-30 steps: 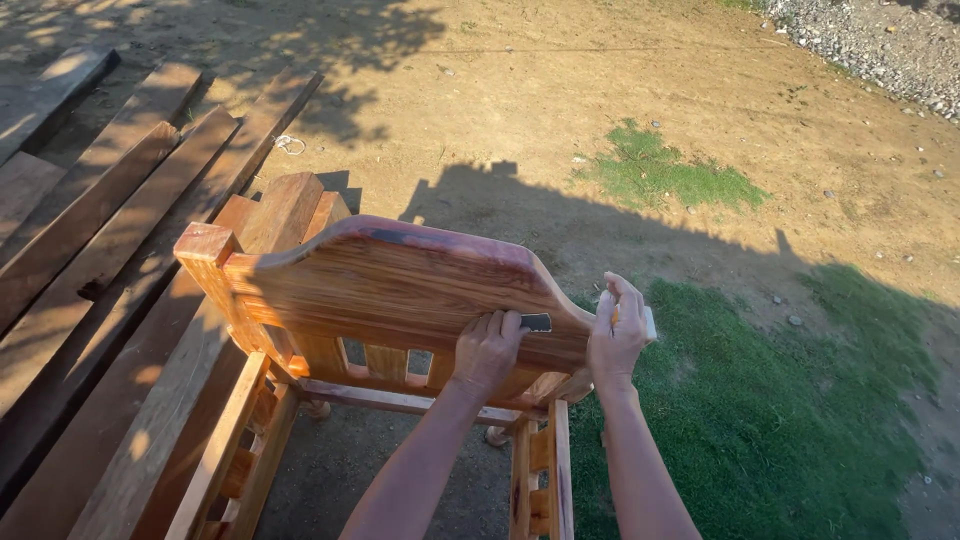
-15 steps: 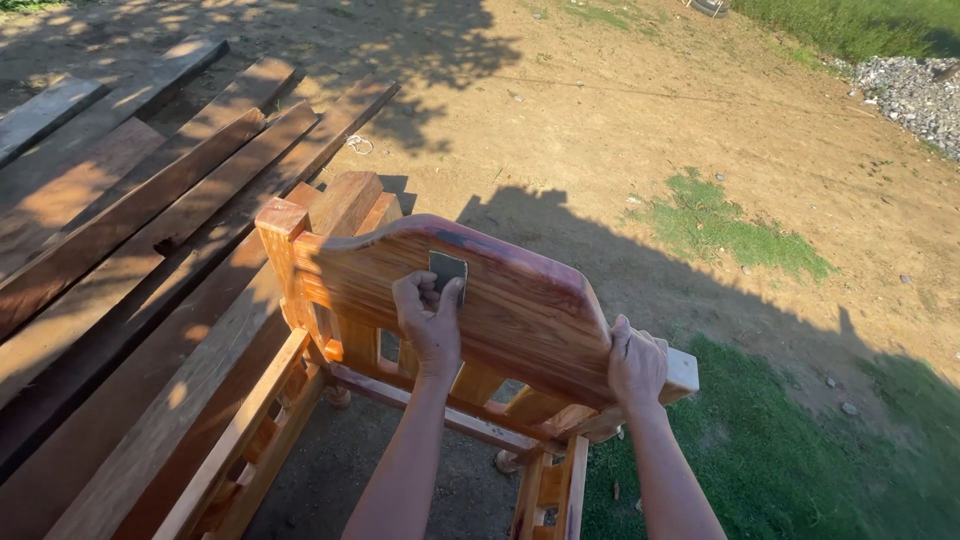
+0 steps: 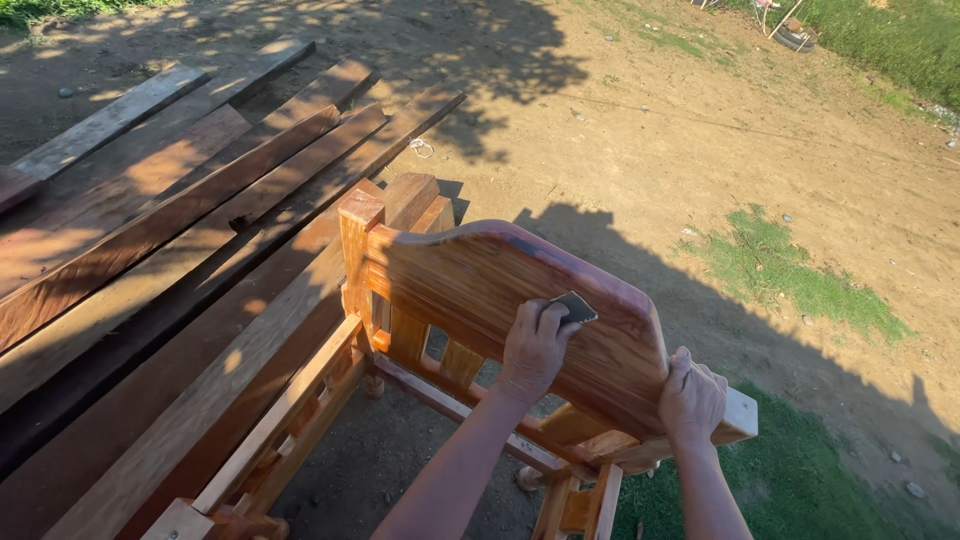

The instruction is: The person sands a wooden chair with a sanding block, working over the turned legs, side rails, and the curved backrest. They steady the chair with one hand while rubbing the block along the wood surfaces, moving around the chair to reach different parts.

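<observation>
Head view: the left hand (image 3: 533,345) presses a dark sanding pad (image 3: 574,306) flat against the curved wooden backrest panel (image 3: 500,290), fingers closed over the pad. The right hand (image 3: 690,398) grips the panel's right end, fingers wrapped closed. Stacked planks (image 3: 180,230) lie left of the panel; grass patch (image 3: 790,275) beyond right.

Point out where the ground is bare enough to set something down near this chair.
Open dirt lies beyond the chair back, between the stacked planks and the grass patch. A small dirt patch sits under the chair frame. It is crowded at the planks, and where the left hand presses sandpaper and the right hand grips the top rail's end.
</observation>
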